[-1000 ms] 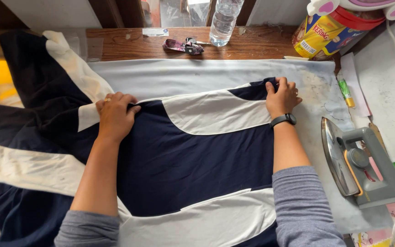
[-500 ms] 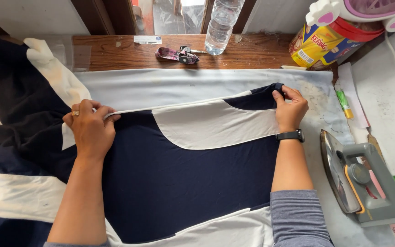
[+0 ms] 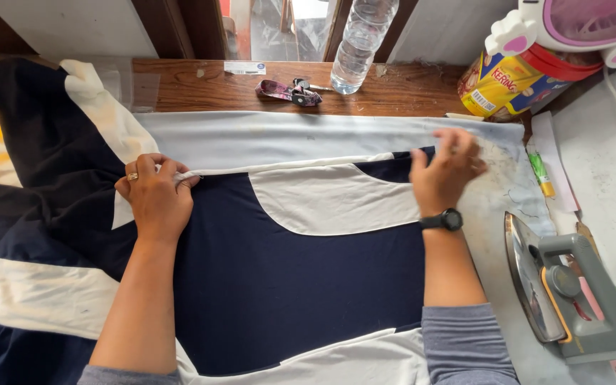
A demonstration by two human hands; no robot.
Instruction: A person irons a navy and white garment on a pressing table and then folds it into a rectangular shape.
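Note:
A navy and white garment (image 3: 301,271) lies spread over a pale padded ironing surface (image 3: 265,135). My left hand (image 3: 154,196), with a ring on one finger, pinches the garment's top edge at a white seam on the left. My right hand (image 3: 444,171), a black watch on its wrist, grips the same top edge at the navy corner on the right. The fabric between both hands is pulled fairly flat. A white curved panel (image 3: 336,196) sits between them.
A grey iron (image 3: 571,292) stands on its side at the right. On the wooden ledge behind are a clear water bottle (image 3: 361,46), a key bunch with a strap (image 3: 290,91) and a yellow tin (image 3: 511,78). A green marker (image 3: 541,171) lies near the right edge.
Both hands have shifted slightly along the garment's top edge, the right one lifting and blurring as it moves. The cloth has been drawn tighter and the view has drifted.

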